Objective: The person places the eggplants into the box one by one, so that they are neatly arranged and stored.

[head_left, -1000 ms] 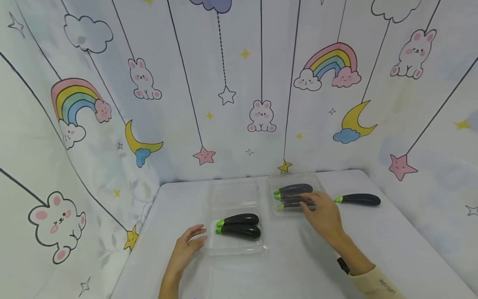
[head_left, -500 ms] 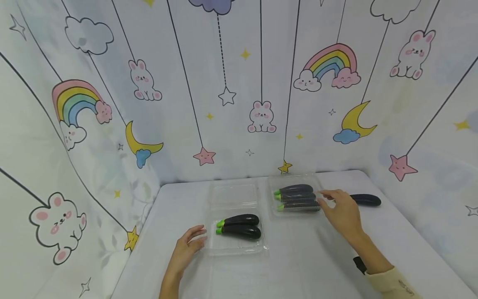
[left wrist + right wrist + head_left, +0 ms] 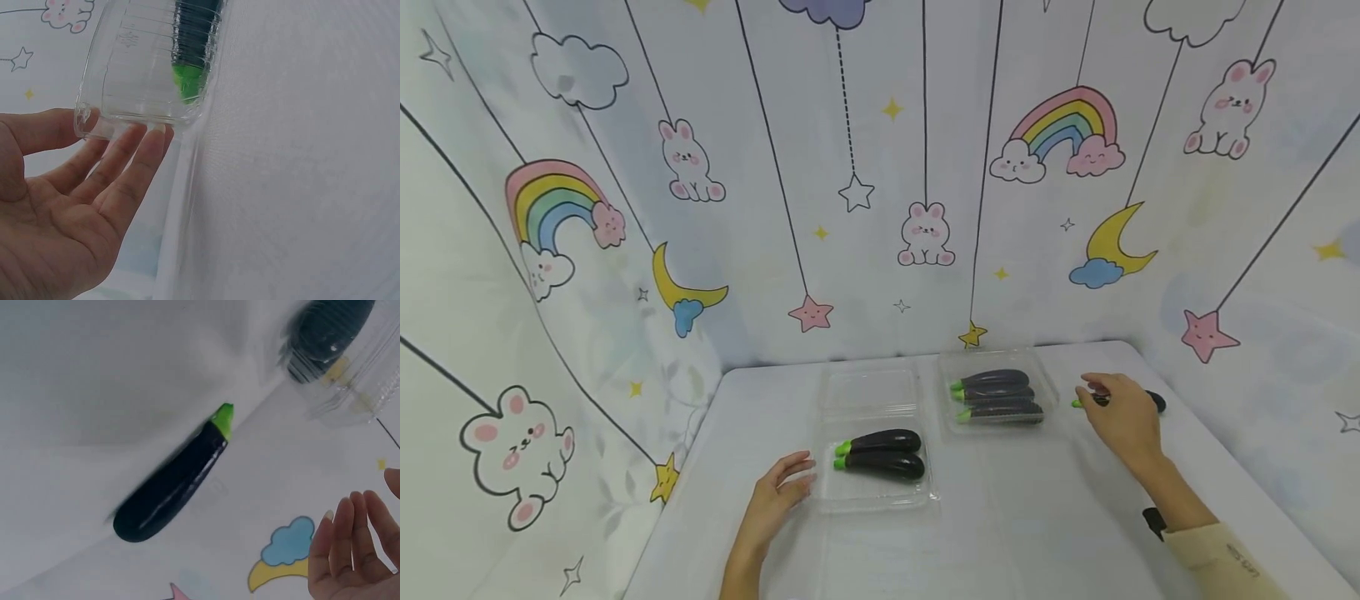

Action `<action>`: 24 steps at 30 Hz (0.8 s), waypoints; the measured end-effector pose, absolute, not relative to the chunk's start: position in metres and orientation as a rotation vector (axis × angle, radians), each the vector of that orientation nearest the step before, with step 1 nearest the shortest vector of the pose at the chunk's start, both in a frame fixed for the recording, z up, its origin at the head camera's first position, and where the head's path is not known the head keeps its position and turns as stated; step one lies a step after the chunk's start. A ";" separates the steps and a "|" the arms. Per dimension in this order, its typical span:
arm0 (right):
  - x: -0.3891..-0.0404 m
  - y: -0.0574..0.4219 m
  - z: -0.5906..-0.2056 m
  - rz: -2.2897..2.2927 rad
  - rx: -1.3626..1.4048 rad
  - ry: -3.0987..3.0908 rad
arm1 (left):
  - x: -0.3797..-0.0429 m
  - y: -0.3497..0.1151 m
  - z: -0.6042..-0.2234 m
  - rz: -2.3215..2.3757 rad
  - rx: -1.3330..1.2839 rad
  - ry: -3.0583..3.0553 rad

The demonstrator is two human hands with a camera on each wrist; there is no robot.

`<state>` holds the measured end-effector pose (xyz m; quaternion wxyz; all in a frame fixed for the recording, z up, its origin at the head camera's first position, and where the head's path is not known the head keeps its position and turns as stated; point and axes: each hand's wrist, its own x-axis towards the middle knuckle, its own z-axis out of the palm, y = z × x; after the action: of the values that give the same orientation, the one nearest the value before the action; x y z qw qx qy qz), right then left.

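Observation:
My left hand rests with loosely bent fingers at the left edge of an open clear plastic clamshell box. Two dark eggplants with green stems, an upper eggplant and a lower eggplant, lie in its near half. The left wrist view has the fingertips at the box's rim. My right hand hovers over a loose eggplant on the table, hiding its middle. In the right wrist view that eggplant lies apart from the outstretched fingers.
A second clear box stands at the back, right of the first, with three eggplants seen through its plastic. The open box's lid lies back towards the patterned curtain. White cloth covers the table.
My right hand has moved right, from above the back box to above the loose eggplant. The left hand and both boxes have stayed in place.

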<state>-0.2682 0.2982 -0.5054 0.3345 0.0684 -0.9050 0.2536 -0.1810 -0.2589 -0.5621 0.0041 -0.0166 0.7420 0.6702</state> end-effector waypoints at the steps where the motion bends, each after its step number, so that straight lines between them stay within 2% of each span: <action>1: -0.270 0.302 -0.507 0.658 0.173 -2.366 | -0.181 -0.259 -0.562 2.099 -0.049 2.325; 24: -0.308 0.370 -0.545 0.543 0.168 -2.664 | -0.181 -0.258 -0.563 2.089 -0.067 2.341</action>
<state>-0.3076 0.3695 -0.5453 0.2074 0.0602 -0.9567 0.1950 -0.1808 -0.2577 -0.5632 0.0016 -0.0214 0.7460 0.6656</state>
